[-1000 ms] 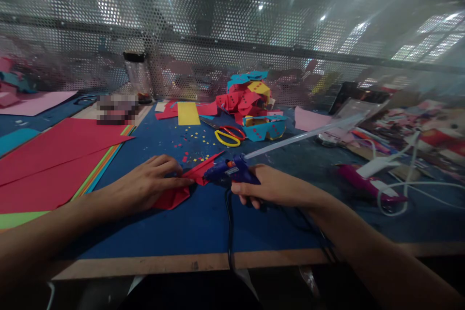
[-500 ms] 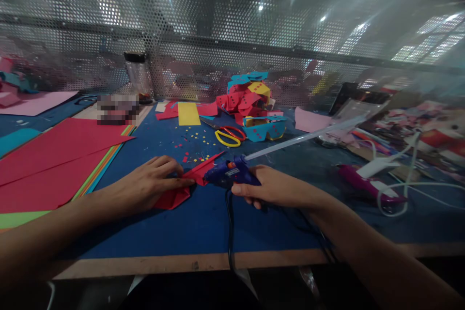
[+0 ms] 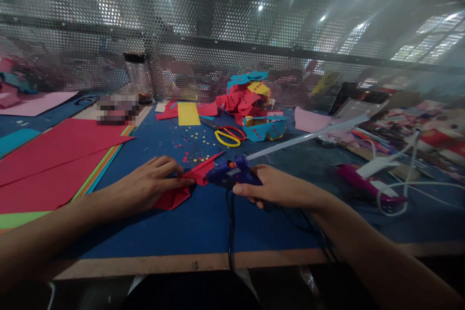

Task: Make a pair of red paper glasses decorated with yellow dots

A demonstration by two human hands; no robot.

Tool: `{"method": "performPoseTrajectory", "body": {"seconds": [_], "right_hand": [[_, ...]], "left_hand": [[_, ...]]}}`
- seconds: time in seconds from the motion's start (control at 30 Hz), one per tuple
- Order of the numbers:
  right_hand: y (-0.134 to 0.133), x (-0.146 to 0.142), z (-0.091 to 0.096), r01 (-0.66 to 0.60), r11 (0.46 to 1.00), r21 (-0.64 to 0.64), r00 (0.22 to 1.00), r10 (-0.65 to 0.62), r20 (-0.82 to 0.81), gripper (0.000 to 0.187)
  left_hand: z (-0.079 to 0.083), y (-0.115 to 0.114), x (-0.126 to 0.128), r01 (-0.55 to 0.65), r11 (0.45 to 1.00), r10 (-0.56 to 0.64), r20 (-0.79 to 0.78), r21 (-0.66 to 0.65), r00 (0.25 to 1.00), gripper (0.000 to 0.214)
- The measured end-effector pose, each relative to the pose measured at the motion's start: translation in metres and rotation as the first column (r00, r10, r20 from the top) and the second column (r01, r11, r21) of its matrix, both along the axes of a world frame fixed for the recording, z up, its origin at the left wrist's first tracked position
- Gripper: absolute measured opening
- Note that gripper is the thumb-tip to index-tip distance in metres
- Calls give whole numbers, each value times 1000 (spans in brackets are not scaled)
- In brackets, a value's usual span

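My right hand [image 3: 267, 186] is closed round the handle of a dark blue glue gun [image 3: 230, 173]. A long clear glue stick [image 3: 290, 143] sticks out of its back, up to the right. The gun's nozzle points left, at the edge of a folded red paper piece [image 3: 172, 197]; whether it touches cannot be made out. My left hand [image 3: 158, 179] pinches that paper against the blue table, thumb and fingers at its upper edge, hiding part of it. A pointed red flap [image 3: 207, 167] rises from the paper beside the nozzle.
Scissors [image 3: 228, 138] with red and yellow handles lie beyond my hands, before a pile of folded paper pieces [image 3: 247, 99]. Coloured sheets [image 3: 54, 169] are stacked at left. A magenta and white glue gun [image 3: 370, 186] with a white cord lies at right. A black cord [image 3: 230, 227] hangs over the front edge.
The glue gun in my right hand has shifted very slightly to the right. My left hand and the red paper stay as they were.
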State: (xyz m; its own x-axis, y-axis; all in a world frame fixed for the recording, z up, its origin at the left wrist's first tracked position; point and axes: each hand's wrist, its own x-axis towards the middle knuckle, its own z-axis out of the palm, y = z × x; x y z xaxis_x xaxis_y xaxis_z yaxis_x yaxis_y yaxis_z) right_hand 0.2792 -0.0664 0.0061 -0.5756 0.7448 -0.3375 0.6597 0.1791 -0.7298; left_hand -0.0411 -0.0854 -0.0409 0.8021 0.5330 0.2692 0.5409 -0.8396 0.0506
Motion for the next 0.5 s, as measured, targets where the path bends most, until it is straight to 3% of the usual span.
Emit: {"method": "performPoseTrajectory", "body": {"seconds": [0.5], "right_hand": [[1, 3, 1, -16, 1000, 19, 1000, 16, 9, 40]], "left_hand": [[-5, 1, -2, -8, 1000, 8, 1, -28, 1000, 51]]}}
